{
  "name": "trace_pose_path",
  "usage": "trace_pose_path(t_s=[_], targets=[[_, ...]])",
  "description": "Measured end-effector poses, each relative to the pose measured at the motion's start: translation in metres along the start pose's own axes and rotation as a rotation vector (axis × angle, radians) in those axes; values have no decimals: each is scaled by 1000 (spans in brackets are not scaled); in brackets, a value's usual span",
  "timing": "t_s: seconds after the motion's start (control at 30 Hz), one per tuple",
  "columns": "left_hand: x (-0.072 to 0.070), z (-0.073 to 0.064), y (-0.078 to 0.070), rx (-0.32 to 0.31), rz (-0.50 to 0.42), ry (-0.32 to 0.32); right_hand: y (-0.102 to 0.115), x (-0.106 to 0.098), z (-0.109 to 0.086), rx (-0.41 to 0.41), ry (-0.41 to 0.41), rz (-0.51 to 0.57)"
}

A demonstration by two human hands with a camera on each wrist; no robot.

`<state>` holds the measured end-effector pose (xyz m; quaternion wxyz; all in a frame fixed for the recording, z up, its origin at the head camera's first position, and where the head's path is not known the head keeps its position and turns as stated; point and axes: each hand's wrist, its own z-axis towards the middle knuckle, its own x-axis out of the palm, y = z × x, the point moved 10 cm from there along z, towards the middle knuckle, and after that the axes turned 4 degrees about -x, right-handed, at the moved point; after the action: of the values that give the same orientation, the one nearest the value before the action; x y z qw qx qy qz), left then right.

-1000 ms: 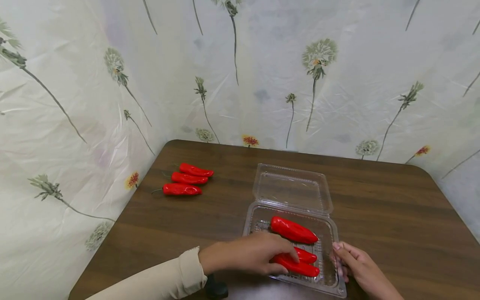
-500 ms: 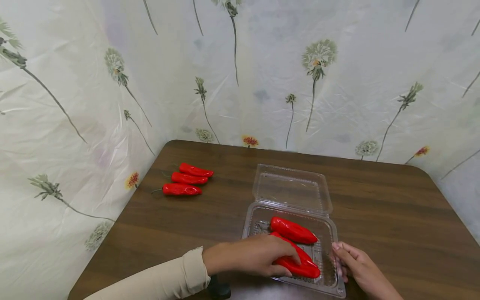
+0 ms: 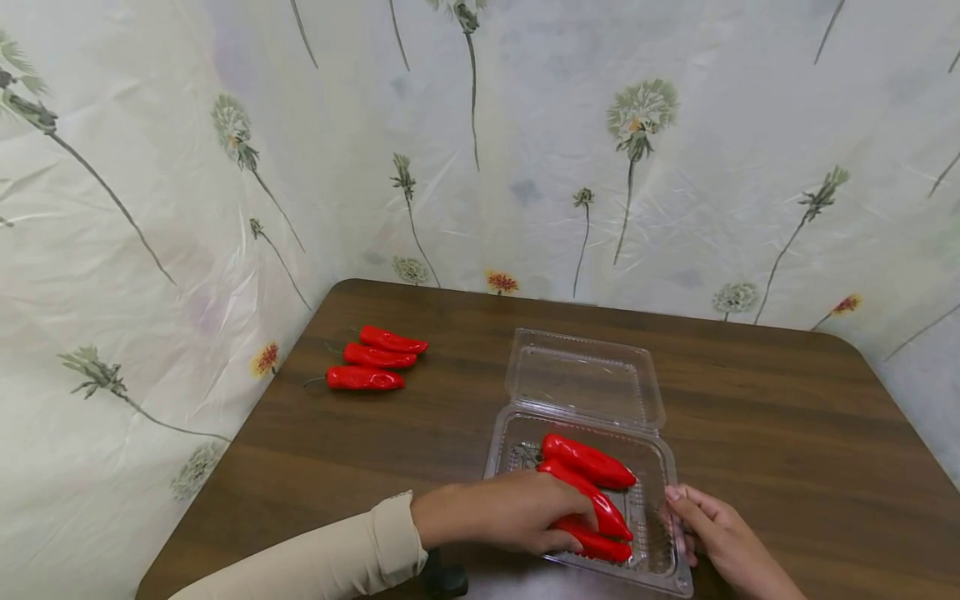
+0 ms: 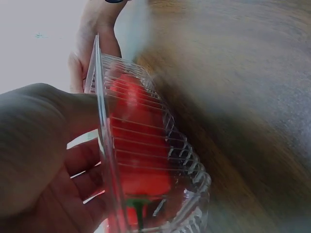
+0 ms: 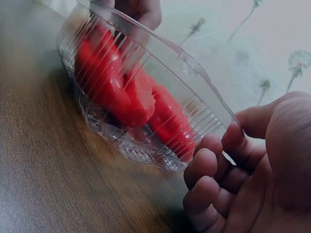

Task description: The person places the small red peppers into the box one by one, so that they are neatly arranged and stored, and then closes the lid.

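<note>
A clear plastic clamshell container (image 3: 492, 446) lies on the table with three red peppers in it: a far pepper (image 3: 588, 461), a middle pepper (image 3: 609, 510) and a near pepper (image 3: 611, 547). My left hand (image 3: 510, 510) reaches over the left wall, fingers and thumb curled on the near pepper; its fingertips are partly hidden. In the left wrist view, a green stem (image 4: 139, 211) shows through the ribbed plastic. My right hand (image 3: 716, 529) pinches the container's right rim between thumb and fingers, and the right wrist view shows that rim (image 5: 233, 119) in its grip.
The hinged lid (image 3: 585, 379) is folded back flat behind the container. Three more red peppers (image 3: 365, 378) lie side by side at the table's left. A floral sheet (image 3: 525, 150) hangs behind the brown wooden table (image 3: 787, 417). A small black object (image 3: 447, 581) shows beneath my left wrist.
Inside the container, the middle pepper has shifted away from me, close beside the far one. The near pepper has slid slightly left with my left hand's small movements. My right hand has stayed put.
</note>
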<state>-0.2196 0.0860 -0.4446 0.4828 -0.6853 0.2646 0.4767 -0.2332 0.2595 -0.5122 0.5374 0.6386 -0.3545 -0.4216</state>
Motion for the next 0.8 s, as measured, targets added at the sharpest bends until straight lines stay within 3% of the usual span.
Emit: trace_pose_path(t_s=[0.3, 0.53, 0.8], targets=[[-1, -1, 1, -16, -20, 10, 1, 1, 0, 3, 13, 10], [-6, -10, 5, -21, -60, -6, 4, 1, -1, 18, 7, 1], [-30, -28, 12, -5, -109, -115, 4, 2, -1, 40, 24, -10]])
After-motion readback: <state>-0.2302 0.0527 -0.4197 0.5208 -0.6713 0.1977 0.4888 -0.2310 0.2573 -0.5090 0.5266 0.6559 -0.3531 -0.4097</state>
